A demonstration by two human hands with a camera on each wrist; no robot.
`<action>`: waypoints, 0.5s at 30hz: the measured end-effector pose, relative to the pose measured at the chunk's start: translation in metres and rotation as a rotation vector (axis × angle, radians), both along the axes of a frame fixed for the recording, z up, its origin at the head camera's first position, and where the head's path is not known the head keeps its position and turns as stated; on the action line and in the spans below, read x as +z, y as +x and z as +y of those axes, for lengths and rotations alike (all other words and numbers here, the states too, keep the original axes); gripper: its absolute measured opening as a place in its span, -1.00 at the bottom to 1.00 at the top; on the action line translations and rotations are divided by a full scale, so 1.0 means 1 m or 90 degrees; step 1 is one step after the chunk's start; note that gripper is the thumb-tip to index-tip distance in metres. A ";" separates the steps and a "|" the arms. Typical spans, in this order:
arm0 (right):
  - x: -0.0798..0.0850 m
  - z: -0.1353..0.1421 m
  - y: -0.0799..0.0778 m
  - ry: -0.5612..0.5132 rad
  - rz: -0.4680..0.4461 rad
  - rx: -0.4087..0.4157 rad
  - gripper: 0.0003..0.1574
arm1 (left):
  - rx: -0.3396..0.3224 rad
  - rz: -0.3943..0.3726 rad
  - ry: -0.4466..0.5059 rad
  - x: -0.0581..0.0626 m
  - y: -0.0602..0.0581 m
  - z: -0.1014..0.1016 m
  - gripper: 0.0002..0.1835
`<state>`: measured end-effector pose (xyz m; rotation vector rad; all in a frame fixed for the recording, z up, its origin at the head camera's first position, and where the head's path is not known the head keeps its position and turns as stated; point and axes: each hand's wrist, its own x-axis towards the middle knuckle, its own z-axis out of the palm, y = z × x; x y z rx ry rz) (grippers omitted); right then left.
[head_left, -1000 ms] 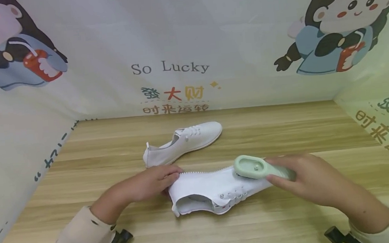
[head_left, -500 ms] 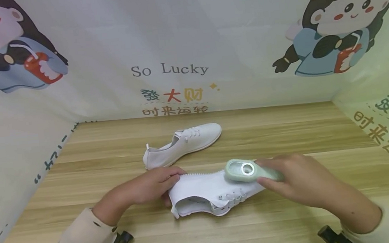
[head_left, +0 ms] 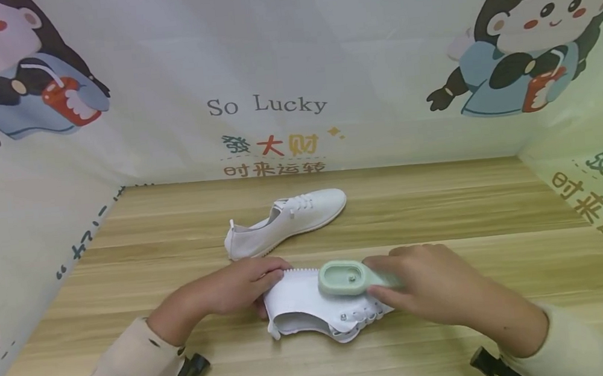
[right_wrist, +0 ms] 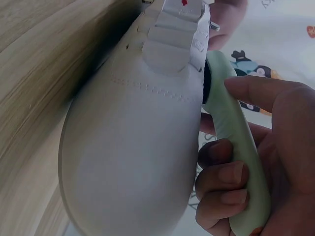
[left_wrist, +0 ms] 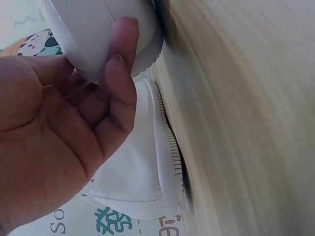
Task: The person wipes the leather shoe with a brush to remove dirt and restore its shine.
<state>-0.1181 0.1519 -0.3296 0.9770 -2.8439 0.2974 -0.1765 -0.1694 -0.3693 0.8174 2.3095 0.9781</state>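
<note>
Right grip (head_left: 428, 285) curls round the green brush (head_left: 342, 278), set against the near shoe (head_left: 296, 294); my left grip (head_left: 242, 287) pinches its left, heel end. Excess brush pressure could pivot the shoe over the desk (head_left: 418, 207), only one end being secured.

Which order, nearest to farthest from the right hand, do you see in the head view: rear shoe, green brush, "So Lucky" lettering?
1. Green brush: in the right hand.
2. Rear shoe: behind the brush, leftward.
3. "So Lucky" lettering: highest, behind the shoe.
</note>
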 end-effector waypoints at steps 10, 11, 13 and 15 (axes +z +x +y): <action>-0.002 -0.022 -0.003 0.034 -0.003 0.016 -0.51 | -0.006 0.008 -0.003 0.000 0.000 0.000 -0.66; -0.002 -0.023 -0.003 0.036 -0.001 0.017 -0.51 | -0.006 0.009 -0.003 0.000 0.000 0.000 -0.66; -0.002 -0.025 -0.003 0.038 -0.002 0.014 -0.50 | -0.004 0.010 -0.003 0.000 0.001 0.000 -0.66; -0.002 -0.025 -0.003 0.037 -0.002 0.011 -0.49 | -0.004 0.012 -0.005 0.001 0.001 0.000 -0.66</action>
